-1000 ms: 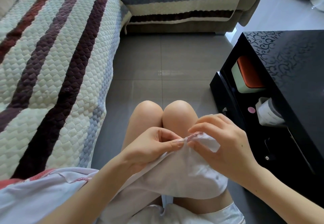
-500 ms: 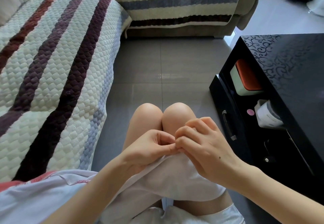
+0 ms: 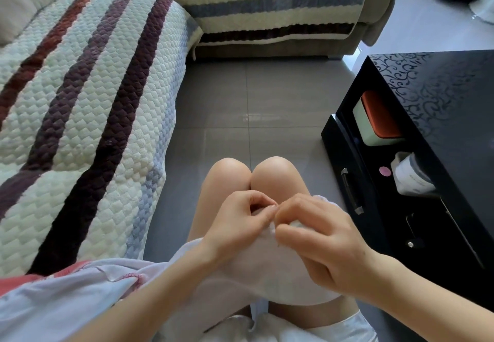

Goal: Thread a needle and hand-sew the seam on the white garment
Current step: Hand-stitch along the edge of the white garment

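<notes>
Over the bare knees (image 3: 232, 173), the left hand (image 3: 240, 224) and right hand (image 3: 328, 245) were together, both pinching the thin white cloth garment (image 3: 267, 274).

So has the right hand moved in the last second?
Yes. The right hand has shifted left, away from the black cabinet, uncovering its drawer handle.

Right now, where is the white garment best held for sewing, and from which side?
Pinch the white garment at its raised edge near the knees, with fingers coming from both sides, as the left hand and right hand do. The rest drapes slack, so probably only that edge holds firm.
</notes>
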Available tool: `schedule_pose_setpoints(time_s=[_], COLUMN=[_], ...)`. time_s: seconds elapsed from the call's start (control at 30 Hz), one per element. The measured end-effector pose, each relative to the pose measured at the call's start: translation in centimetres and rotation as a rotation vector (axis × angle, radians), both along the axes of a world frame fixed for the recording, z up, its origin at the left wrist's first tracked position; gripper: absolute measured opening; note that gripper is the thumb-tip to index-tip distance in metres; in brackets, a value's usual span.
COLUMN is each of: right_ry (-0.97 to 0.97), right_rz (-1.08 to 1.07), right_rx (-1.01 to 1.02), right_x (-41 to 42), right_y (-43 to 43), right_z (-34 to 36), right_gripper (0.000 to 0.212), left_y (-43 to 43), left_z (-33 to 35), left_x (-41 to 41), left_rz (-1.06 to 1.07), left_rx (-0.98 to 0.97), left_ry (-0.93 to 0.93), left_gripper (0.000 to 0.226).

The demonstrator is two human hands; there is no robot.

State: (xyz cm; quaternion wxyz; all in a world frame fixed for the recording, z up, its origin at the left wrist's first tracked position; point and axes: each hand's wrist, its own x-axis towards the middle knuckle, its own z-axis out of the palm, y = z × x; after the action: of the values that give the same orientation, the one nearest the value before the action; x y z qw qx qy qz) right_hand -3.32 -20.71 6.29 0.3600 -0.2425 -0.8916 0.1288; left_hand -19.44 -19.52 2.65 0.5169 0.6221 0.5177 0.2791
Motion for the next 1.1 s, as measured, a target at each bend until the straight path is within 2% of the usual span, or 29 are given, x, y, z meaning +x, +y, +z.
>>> schedule_pose_setpoints(time_s=[0.07,0.1,0.2,0.27,0.37,0.5,0.57,0.63,0.7,0.73,0.8,0.87,0.93,0.97,1.1], right_ry=[0.100,0.198,0.485,0.415,0.179,-0.161,-0.198,-0.211,-0.250,-0.231,-0.208,-0.405,-0.634,-0.688,-0.677], right_rz=[0.011,0.029,0.045,-0.082,-0.301,-0.774,-1.024,-1.129,-0.974,-0.792,-0.368,-0.083,0.042,0.071,0.091], right_rx=[-0.165,-0.358,-1.077,-1.216,-1.053,-0.540,-0.433,-0.404,-0.385,-0.448,-0.709,-0.853,-0.912,-0.940,-0.962], right_x=[-0.3,-0.2,1.2,2.8,4.4,6.8,8.1,8.3,7.1,6.1,3.6,2.1,1.5,1.5,1.6], right_y=[0.1,0.4,3.1,5.7,10.4,18.8,21.8,22.9,22.0,20.7,16.7,12.8,10.3,9.7,8.9], right_z=[0.8,1.2,1.6,1.1,-0.5,-1.7,-0.9,-0.1,0.6,0.8,1.1,1.0,0.6,0.4,0.3], right_gripper=[0.025,0.020,0.013,0.014,0.023,0.014,0.019,0.024,0.023,0.020,0.020,0.038,0.061,0.065,0.052], left_y=[0.0,-0.1,-0.1,0.2,0.3,0.5,0.5,0.4,0.4,0.4,0.5,0.6,0.7,0.7,0.6], left_z=[-0.3,-0.3,0.1,0.1,0.1,0.2,0.3,0.5,0.6,0.7,0.6,0.7,0.6,0.6,0.7], left_x=[0.2,0.3,-0.2,-0.6,-1.0,-1.2,-1.2,-1.2,-1.3,-1.4,-1.5,-1.5,-1.5,-1.5,-1.5], left_rz=[0.016,-0.006,-0.049,-0.051,-0.118,-0.145,-0.145,-0.141,-0.136,-0.132,-0.124,-0.116,-0.117,-0.121,-0.128], left_rx=[-0.033,-0.040,-0.099,-0.166,-0.262,-0.320,-0.340,-0.352,-0.355,-0.354,-0.345,-0.339,-0.334,-0.329,-0.331], left_ry=[0.022,-0.001,-0.123,-0.183,-0.264,-0.303,-0.313,-0.335,-0.351,-0.355,-0.350,-0.350,-0.341,-0.338,-0.346], left_gripper=[0.054,0.053,0.025,0.012,0.013,0.014,0.015,0.015,0.017,0.017,0.016,0.015,0.014,0.015,0.016])
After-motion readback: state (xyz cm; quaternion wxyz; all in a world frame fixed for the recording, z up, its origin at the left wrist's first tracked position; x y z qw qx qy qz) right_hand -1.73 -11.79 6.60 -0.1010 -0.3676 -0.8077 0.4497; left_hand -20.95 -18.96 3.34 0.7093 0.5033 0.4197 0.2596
